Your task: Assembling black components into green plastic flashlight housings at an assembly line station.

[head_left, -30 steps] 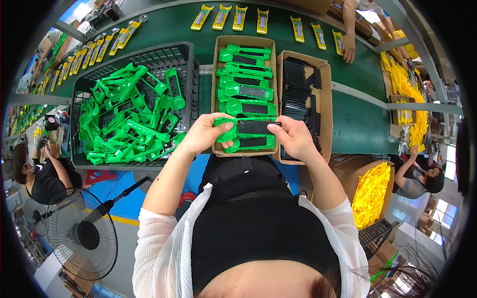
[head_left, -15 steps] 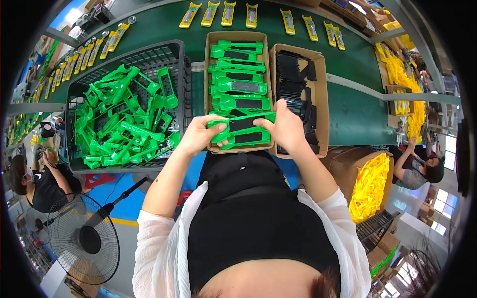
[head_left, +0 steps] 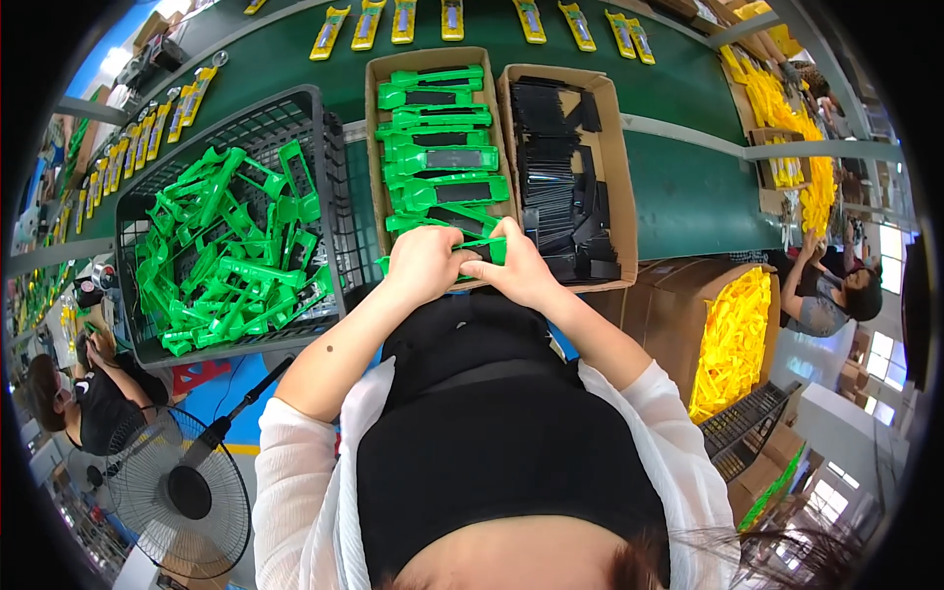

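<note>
A green plastic piece with a black insert (head_left: 482, 251) is held between both hands at the near edge of the workbench, just in front of the person's torso. The left hand (head_left: 425, 264) is closed around the piece's left portion, so that only a short green end is seen projecting beyond the knuckles on the left. The right hand (head_left: 519, 270) is closed on the right portion, its thumb and fingertips pressed onto the top of the piece; the two hands are touching or nearly touching one another at the middle. The piece is held over the near end of a cardboard box (head_left: 375, 147) in which assembled green pieces with black inserts are stacked in a row. Just to the right of it, a second cardboard box (head_left: 619, 187) is filled with black flat parts (head_left: 556, 167), close to the right hand. To the left, a dark wire crate (head_left: 324, 177) is heaped with loose green plastic parts (head_left: 221, 256), lying well apart from the left hand. Beyond the boxes, a green conveyor belt (head_left: 688, 187) is seen carrying yellow carded packages (head_left: 403, 20). A floor fan (head_left: 182, 492) is seen at the lower left, and heaps of yellow parts (head_left: 733, 339) at the right.
</note>
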Available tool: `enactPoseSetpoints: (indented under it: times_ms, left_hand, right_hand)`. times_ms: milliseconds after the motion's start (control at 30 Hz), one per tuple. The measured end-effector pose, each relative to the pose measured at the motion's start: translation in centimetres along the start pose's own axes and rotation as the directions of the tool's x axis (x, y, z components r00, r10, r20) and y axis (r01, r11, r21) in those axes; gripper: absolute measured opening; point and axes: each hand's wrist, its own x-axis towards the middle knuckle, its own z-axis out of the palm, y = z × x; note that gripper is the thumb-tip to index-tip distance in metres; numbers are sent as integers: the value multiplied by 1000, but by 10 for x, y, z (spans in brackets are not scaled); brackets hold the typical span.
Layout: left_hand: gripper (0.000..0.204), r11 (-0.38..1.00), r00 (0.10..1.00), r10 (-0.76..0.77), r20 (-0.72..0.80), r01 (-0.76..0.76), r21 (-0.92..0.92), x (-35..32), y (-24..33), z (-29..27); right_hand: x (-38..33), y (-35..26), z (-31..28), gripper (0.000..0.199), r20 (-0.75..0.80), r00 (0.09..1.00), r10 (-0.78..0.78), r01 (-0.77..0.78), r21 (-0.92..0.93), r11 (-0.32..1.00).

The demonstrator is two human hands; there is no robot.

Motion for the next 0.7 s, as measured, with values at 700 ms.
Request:
enactPoseSetpoints:
  times_ms: [700]
  left_hand:
    - [18, 983, 529, 183, -828, -94, 158, 25, -104, -32]
  right_hand:
    - [57, 154, -94, 35, -504, 831, 236, -514, -531, 674]
